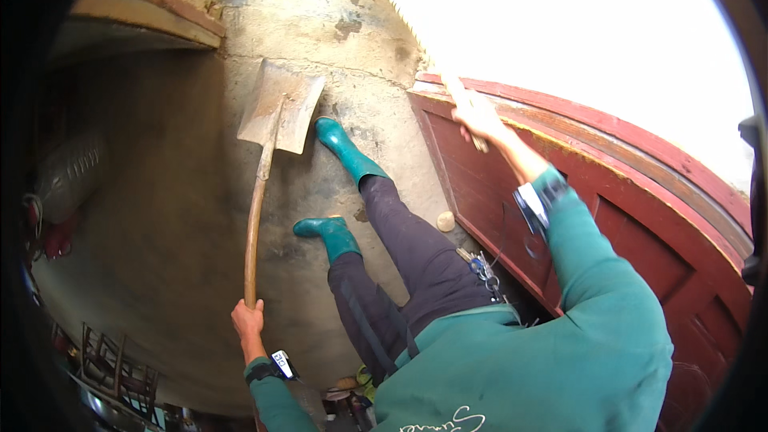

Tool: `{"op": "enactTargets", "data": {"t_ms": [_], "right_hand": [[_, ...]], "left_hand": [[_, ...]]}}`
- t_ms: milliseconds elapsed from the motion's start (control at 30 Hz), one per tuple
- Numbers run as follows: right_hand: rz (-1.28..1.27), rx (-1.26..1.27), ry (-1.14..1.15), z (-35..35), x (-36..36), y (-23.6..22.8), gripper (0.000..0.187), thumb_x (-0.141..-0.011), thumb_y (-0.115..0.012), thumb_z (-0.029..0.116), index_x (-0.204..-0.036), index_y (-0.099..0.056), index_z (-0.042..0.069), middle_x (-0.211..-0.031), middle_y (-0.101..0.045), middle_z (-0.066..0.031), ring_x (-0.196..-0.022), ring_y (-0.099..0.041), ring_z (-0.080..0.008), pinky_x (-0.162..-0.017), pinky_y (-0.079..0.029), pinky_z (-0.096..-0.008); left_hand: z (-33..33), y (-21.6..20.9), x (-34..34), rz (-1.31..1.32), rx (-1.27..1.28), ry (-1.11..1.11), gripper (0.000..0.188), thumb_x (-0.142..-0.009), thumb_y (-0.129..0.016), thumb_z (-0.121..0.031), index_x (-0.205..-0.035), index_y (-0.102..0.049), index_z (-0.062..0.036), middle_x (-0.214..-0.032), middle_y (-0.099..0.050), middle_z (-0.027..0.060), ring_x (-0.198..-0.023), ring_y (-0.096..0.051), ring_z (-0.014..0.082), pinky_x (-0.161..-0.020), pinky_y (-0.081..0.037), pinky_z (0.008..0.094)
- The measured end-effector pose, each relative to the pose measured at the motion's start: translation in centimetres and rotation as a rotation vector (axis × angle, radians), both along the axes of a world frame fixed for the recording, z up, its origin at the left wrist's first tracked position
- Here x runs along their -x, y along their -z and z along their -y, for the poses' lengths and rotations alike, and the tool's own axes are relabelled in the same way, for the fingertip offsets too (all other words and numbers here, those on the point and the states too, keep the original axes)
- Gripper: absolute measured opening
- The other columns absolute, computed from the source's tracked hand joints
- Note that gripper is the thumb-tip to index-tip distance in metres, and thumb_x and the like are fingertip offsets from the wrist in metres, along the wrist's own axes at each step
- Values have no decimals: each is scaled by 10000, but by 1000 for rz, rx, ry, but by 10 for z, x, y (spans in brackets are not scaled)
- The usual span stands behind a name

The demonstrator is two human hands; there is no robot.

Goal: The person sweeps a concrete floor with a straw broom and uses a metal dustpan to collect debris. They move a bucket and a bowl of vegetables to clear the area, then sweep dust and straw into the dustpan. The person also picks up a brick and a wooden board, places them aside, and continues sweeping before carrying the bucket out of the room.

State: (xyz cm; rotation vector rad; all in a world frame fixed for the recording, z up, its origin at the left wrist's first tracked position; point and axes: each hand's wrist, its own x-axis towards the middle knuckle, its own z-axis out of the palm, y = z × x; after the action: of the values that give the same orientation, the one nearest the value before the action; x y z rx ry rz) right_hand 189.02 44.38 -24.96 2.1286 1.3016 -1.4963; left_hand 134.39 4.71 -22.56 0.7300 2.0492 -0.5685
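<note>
Gripping shovel [272, 136], left hand [248, 320], red door [608, 216]

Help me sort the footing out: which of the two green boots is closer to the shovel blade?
The boot farther up the picture, its toe beside the blade of the shovel. The other boot sits lower, nearer the wooden handle held by the left hand.

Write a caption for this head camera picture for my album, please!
Left hand holds a shovel on the concrete floor; right hand grips a stick at the red door.
</note>
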Motion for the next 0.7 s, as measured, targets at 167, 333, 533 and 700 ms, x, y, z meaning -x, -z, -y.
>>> {"op": "enactTargets", "data": {"t_ms": [167, 333, 533, 700], "right_hand": [[-382, -134, 430, 20, -27, 118, 169, -833, -614, 180, -857, -577, 16, -614, -593, -106, -442, -576, -204, -399, -471, -331], [-118, 297, 510, 177, 16, 63, 191, -774, -625, 86, -866, -469, 27, -577, -514, -73, -410, -524, -181, -357, -430, -329], [-272, 269, 612, 170, -71, -55, 123, -791, -563, 7, -755, -449, 38, -548, -472, -57, -395, -488, -147, -338, -407, -326], [-240, 302, 744, 160, -49, 28, 95, -767, -565, -3, -804, -480, 15, -541, -471, -72, -404, -510, -174, -353, -435, -340]], "left_hand": [[-55, -12, -20, -4, -18, 134, 350, -743, -766, -293, -887, -637, -1, -872, -658, 251, -871, -624, 440, -736, -491, 492], [-91, -31, -40, -9, -16, 219, 348, -739, -770, -289, -892, -637, -6, -862, -659, 245, -869, -627, 436, -737, -494, 494], [-121, -43, -52, -68, 91, 302, 351, -744, -766, -292, -903, -636, -7, -927, -664, 241, -908, -627, 428, -775, -500, 499], [-136, -42, -50, -96, 108, 329, 355, -752, -761, -302, -930, -638, -20, -956, -662, 235, -931, -623, 425, -800, -500, 498]]}}
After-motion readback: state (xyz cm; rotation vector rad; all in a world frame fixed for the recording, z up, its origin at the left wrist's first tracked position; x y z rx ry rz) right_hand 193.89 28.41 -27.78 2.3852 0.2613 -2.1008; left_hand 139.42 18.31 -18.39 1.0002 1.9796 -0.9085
